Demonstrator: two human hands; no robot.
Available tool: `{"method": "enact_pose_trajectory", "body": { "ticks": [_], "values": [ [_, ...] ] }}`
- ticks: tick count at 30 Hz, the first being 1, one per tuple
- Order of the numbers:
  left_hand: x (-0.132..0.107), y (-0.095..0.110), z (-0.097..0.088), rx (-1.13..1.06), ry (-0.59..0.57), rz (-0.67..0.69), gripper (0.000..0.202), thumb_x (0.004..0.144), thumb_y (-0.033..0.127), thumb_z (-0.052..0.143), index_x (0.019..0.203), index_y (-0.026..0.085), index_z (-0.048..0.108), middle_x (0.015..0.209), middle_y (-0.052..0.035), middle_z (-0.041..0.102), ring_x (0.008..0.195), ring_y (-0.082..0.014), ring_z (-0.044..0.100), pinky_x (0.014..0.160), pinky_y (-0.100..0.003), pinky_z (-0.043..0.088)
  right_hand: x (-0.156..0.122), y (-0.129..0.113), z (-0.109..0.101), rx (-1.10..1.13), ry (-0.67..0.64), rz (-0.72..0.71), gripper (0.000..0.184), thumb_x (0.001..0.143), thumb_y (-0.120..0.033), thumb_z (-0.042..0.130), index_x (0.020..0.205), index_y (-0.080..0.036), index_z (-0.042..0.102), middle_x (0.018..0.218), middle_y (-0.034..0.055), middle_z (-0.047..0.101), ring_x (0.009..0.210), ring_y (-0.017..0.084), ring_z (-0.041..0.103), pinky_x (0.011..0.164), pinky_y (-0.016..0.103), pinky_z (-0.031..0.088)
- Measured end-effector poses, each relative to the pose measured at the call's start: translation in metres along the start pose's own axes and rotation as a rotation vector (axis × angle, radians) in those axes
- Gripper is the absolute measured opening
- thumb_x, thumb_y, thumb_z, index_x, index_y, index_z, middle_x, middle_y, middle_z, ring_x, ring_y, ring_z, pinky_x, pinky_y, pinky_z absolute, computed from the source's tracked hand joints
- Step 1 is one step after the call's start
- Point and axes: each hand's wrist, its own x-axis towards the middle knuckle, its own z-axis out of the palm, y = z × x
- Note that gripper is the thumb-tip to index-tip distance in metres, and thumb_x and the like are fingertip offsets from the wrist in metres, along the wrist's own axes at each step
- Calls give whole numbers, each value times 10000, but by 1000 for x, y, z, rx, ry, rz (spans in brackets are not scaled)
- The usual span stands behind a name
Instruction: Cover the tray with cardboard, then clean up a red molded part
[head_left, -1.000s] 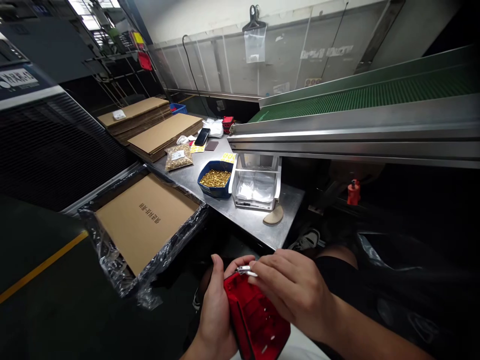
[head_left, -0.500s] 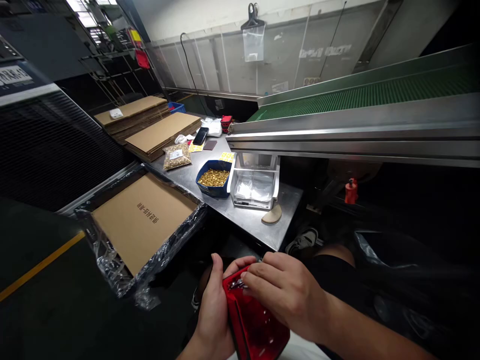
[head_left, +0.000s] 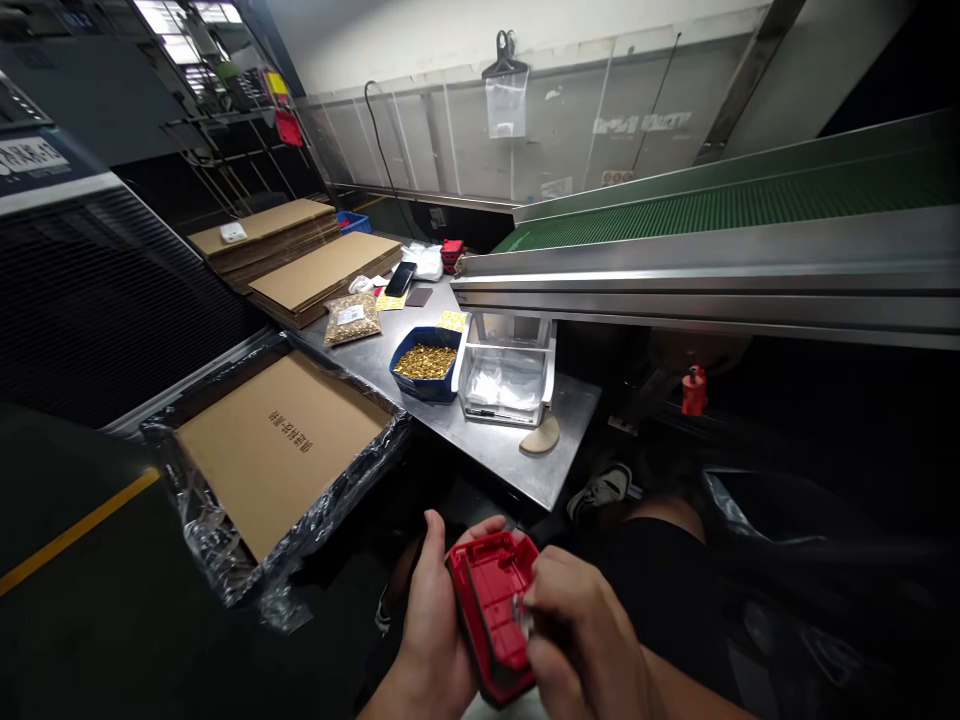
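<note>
My left hand [head_left: 436,615] supports a red plastic housing [head_left: 491,600] with a dark rim from the left side and below. Its thumb stands up along the edge, with the fingers behind the far end. Ribs and recesses show inside the housing. Over its right side is my right hand [head_left: 581,625], closed, with a small shiny piece [head_left: 519,608] at the fingertips. The kind of that piece cannot be made out. My right hand hides the near right part of the housing.
On the metal table [head_left: 495,455] are a blue bin of brass-coloured parts [head_left: 425,362], a clear-fronted bin of plastic bags [head_left: 504,380] and a beige half-round piece [head_left: 540,436]. A plastic-lined carton [head_left: 285,450] stands left. A green conveyor [head_left: 712,215] rises to the right.
My right hand has moved from the housing's far end toward its near right side, fingers curled. The glossy red surface seen before now shows as an open ribbed interior.
</note>
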Motion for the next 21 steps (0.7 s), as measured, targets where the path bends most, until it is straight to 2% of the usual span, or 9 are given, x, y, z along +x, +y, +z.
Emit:
{"method": "enact_pose_trajectory", "body": {
  "ticks": [2, 4, 5, 7, 10, 14, 18, 21],
  "values": [
    [1, -5, -1, 180, 102, 267, 467, 913, 550, 521, 1106, 144, 650, 1187, -139, 659, 1170, -273, 586, 1006, -353, 457, 4, 8, 2, 135, 61, 317, 201, 989, -421, 448, 1021, -229, 497, 703, -12, 561, 577, 128, 529, 519, 226, 444],
    [-4, -12, -3, 427, 159, 590, 393, 889, 493, 599, 1142, 200, 665, 1283, -83, 621, 1239, -253, 523, 1073, -296, 377, 14, 14, 2, 317, 123, 580, 243, 996, -454, 432, 957, -218, 472, 636, -47, 471, 520, 92, 422, 466, 191, 360],
    [-7, -15, -4, 540, 159, 718, 405, 867, 493, 631, 1164, 221, 671, 1315, -66, 605, 1257, -259, 499, 1095, -285, 341, 19, 16, 3, 383, 141, 653, 285, 991, -487, 430, 929, -211, 465, 634, -51, 452, 522, 85, 396, 465, 186, 345],
    [-14, -21, -5, 670, 129, 870, 456, 818, 518, 678, 1174, 234, 693, 1311, -65, 612, 1257, -289, 483, 1117, -288, 298, 25, 18, 4, 450, 139, 703, 342, 972, -535, 451, 886, -204, 455, 643, -51, 447, 532, 79, 383, 466, 181, 337],
    [-19, -27, -5, 705, 103, 948, 408, 777, 492, 729, 1080, 220, 754, 1193, -99, 675, 1189, -322, 521, 1096, -315, 328, 28, 17, 5, 473, 119, 715, 366, 957, -559, 467, 872, -204, 448, 639, -55, 448, 535, 81, 401, 480, 185, 361],
    [-18, -29, -5, 793, 66, 1005, 329, 757, 421, 766, 1045, 260, 766, 1127, -81, 696, 1092, -308, 573, 1019, -320, 408, 27, 16, 4, 446, 116, 731, 385, 946, -575, 475, 859, -201, 445, 629, -58, 447, 531, 82, 399, 486, 191, 359],
    [-16, -27, -2, 761, 66, 977, 550, 539, 357, 924, 1053, 254, 759, 1046, -93, 687, 1005, -309, 588, 933, -305, 446, 30, 17, 1, 444, 57, 767, 400, 935, -591, 482, 859, -200, 447, 609, -65, 439, 511, 83, 397, 469, 193, 340],
    [-16, -21, -2, 788, -43, 960, 643, 472, 348, 951, 1071, 220, 757, 1055, -126, 659, 981, -328, 587, 885, -320, 462, 34, 17, -2, 411, 10, 756, 403, 934, -591, 483, 859, -196, 455, 601, -64, 443, 515, 84, 394, 474, 195, 333]
  ]
}}
